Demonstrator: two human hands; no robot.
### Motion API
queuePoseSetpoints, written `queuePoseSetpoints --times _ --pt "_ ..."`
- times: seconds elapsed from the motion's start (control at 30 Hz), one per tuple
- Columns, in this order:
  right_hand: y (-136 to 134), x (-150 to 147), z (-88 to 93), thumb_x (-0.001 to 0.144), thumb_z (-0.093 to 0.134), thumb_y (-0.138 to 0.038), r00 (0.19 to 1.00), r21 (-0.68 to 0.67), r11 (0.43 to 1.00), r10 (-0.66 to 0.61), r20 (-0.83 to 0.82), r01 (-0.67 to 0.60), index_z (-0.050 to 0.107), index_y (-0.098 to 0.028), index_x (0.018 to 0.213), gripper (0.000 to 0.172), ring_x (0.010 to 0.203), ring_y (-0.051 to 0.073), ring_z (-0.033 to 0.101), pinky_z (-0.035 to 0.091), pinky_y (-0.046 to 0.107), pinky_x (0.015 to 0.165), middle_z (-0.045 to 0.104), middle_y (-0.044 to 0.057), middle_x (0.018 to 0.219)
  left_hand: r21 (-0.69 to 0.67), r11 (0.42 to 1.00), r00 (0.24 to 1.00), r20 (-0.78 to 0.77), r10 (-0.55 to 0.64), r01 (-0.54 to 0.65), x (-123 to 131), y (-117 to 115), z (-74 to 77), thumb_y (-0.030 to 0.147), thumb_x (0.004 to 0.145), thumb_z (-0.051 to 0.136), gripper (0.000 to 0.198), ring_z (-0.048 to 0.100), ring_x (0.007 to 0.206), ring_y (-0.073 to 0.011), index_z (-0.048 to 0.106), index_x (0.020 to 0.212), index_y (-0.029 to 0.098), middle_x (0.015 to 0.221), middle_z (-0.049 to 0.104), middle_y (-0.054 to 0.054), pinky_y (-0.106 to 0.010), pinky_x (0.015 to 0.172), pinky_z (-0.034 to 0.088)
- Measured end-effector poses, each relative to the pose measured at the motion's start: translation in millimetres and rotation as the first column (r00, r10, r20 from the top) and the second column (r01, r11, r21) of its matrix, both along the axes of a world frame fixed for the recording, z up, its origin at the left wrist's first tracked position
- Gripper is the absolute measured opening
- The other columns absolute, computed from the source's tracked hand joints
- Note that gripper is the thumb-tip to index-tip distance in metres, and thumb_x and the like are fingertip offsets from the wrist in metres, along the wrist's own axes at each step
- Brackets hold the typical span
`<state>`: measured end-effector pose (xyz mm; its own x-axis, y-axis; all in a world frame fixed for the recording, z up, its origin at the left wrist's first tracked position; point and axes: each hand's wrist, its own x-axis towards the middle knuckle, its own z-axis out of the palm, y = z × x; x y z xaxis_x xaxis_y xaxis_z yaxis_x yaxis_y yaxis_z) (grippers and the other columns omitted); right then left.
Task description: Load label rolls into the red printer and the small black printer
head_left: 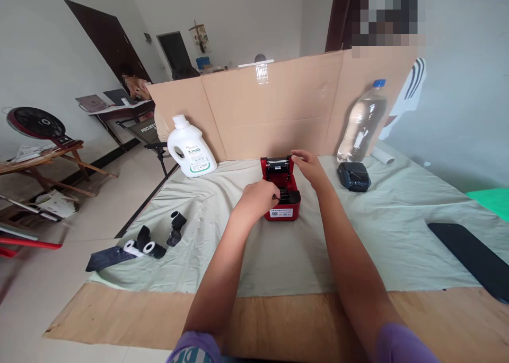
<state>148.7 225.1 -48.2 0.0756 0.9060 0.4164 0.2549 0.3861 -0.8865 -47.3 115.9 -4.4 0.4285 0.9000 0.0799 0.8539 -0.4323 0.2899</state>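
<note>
A small red and black label printer [281, 213] stands on the cloth with its lid [277, 166] raised, showing a dark roller inside. At the lid's right edge, my right hand [306, 164] grips with thumb and fingertips. My left hand [260, 198] is closed, its fingers curled into the left side of the open body; what they pinch, if anything, is hidden. A white label with printed codes is on the printer's front.
Black and white rolls [154, 250] lie at the left. A white jug [193, 148] and a clear water bottle [362, 124] stand before the cardboard screen [270, 105]. A black device [353, 176] and a dark phone-like slab [469, 257] lie right. People are behind.
</note>
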Motion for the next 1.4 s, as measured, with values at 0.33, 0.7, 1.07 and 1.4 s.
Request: queuePoseSetpoints --times 0.33,0.7,1.07,1.4 --pt "-11.1 -7.9 -29.8 0.063 0.053 -0.031 0.981 -0.168 0.984 0.025 -0.191 -0.057 0.067 -0.022 0.109 0.049 0.097 0.022 0.058 0.047 0.037 0.085 0.064 0.005 0.104 -0.003 1.0 0.998 -0.055 -0.005 0.005 2.2 -6.8 7.7 0.012 0.075 0.056 0.021 0.064 0.078 -0.0228 0.073 0.076 0.025 0.08 0.07 -0.005 -0.031 0.067 0.04" --pt "-28.9 1.4 -69.4 0.068 0.057 -0.031 0.931 -0.275 0.908 0.238 -0.277 -0.314 0.049 -0.03 0.136 0.068 0.128 0.025 0.054 0.05 0.037 0.097 0.05 0.006 0.148 -0.126 0.988 0.985 0.157 -0.064 0.084 -16.4 5.8 4.7 0.037 0.079 0.064 0.014 0.059 0.071 -0.0192 0.075 0.079 0.027 0.08 0.068 -0.002 -0.029 0.061 0.037" --pt "-30.9 -1.0 -74.9 0.065 0.062 -0.026 0.847 -0.262 0.888 0.219 -0.484 -0.379 0.055 -0.035 0.128 0.064 0.133 0.026 0.049 0.043 0.043 0.104 0.052 0.0 0.146 -0.387 0.922 0.842 0.494 0.219 -0.012 -54.0 58.4 -46.0 0.044 0.078 0.068 0.066 0.054 0.078 -0.0156 0.054 0.139 0.024 0.092 0.06 -0.003 -0.024 0.067 0.041" --pt "-29.5 -1.9 -85.0 0.066 0.063 -0.026 0.813 -0.204 0.892 0.247 -0.527 -0.403 0.062 -0.035 0.122 0.057 0.129 0.026 0.052 0.045 0.041 0.102 0.06 -0.003 0.136 -0.676 0.72 0.571 0.657 0.492 0.157 -52.8 65.1 -70.7 0.032 0.074 0.074 0.083 0.048 0.068 -0.009 0.038 0.15 0.034 0.083 0.056 0.003 -0.021 0.063 0.037"
